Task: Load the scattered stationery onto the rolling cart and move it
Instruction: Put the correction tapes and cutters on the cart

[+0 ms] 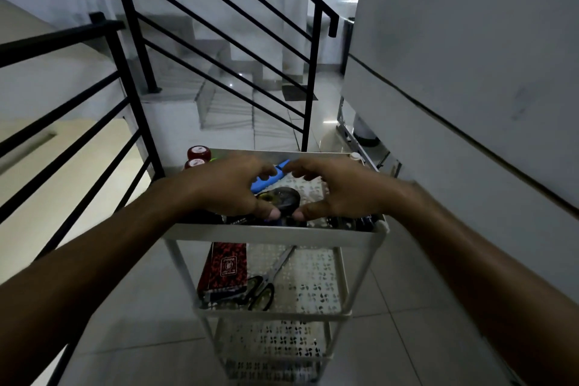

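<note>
A white three-tier rolling cart [275, 234] stands on the tiled floor right in front of me. Its top tray holds a blue tool [266, 183], a dark round object [285, 197], two red-capped pots [198, 152] at the far left corner and dark items along the near rim. My left hand [225, 188] and my right hand [335, 189] hover just above this tray, fingers curled and apart, thumbs pointing at each other, holding nothing. On the middle shelf lie a red notebook [224, 266] and black-handled scissors [261, 290].
A black metal stair railing [131, 97] runs close along the cart's left side and ahead. Steps [225, 103] rise beyond it. A grey wall [470, 72] closes the right side, with a metal frame [351, 131] at its foot. A dark mat [299, 93] lies farther down the passage.
</note>
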